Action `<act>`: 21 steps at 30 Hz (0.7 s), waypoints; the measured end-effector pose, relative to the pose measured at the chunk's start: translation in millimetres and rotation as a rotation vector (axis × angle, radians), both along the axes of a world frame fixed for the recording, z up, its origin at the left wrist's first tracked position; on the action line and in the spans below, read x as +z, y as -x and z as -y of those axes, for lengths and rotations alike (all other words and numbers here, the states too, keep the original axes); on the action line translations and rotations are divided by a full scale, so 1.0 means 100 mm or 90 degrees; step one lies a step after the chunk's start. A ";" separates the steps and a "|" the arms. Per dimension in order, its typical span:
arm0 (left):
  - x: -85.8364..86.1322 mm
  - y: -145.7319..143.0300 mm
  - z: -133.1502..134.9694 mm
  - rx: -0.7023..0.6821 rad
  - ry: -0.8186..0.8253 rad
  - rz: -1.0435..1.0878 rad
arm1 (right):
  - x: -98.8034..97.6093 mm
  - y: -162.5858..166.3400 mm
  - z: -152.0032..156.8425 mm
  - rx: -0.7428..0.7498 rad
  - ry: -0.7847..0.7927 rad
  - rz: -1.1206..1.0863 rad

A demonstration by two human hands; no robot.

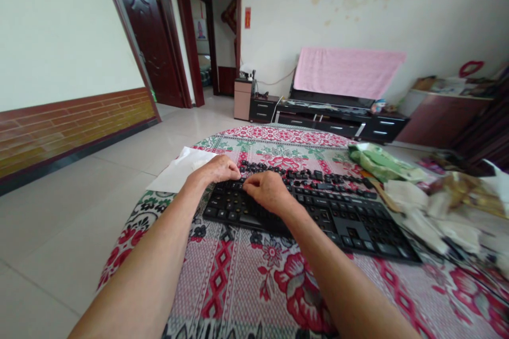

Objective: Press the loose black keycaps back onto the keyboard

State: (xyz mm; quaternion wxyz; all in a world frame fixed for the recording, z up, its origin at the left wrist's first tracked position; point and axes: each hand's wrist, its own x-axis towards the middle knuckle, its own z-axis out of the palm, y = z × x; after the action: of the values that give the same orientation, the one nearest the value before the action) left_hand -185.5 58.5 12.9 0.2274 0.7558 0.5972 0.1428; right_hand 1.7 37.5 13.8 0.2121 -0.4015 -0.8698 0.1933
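Note:
A black computer keyboard (350, 225) lies across the table, with several keys off and bare sockets showing at its left part. Along its far edge, loose black keycaps (318, 175) are spread in rows. My left hand (221, 168) is over the keyboard's far left corner, its fingertips pinched together close to the loose keycaps. Just right of it, my right hand (268, 189) hovers over the left part of the keys, fingers curled and thumb pressed to them. Anything small in either pinch is too small or hidden to make out.
A flowered tablecloth (246, 280) covers the table. White paper (173, 175) lies at the left edge. On the right are a green bag (384, 161), pale cloth gloves (421, 214) and a dark cable (469, 267). Beyond stands a low black cabinet (334, 127).

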 end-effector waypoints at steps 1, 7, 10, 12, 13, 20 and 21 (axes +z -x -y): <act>0.00 0.00 0.00 0.001 0.001 -0.007 | 0.01 -0.05 -0.10 -0.052 -0.042 0.006; 0.00 0.00 0.00 0.016 0.016 -0.013 | 0.00 -0.13 -0.52 -0.121 -0.103 0.148; -0.01 0.00 -0.01 0.010 0.014 -0.008 | -0.01 -0.06 -0.55 -0.114 -0.103 0.187; -0.02 0.00 -0.02 0.008 0.013 -0.007 | -0.01 0.00 -0.55 -0.119 -0.096 0.213; -0.02 0.00 -0.02 0.010 0.013 -0.006 | -0.01 0.02 -0.55 -0.125 -0.090 0.224; 0.02 -0.01 0.01 0.010 0.007 -0.007 | -0.03 0.08 -0.60 -0.130 -0.066 0.262; 0.01 -0.01 0.01 0.008 0.009 -0.007 | -0.04 0.08 -0.61 -0.131 -0.063 0.260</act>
State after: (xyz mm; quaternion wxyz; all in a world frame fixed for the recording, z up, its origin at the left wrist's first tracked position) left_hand -184.8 57.7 14.1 0.2282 0.7513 0.6042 0.1357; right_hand -6.6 98.3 9.6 0.0699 -0.5076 -0.8577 0.0423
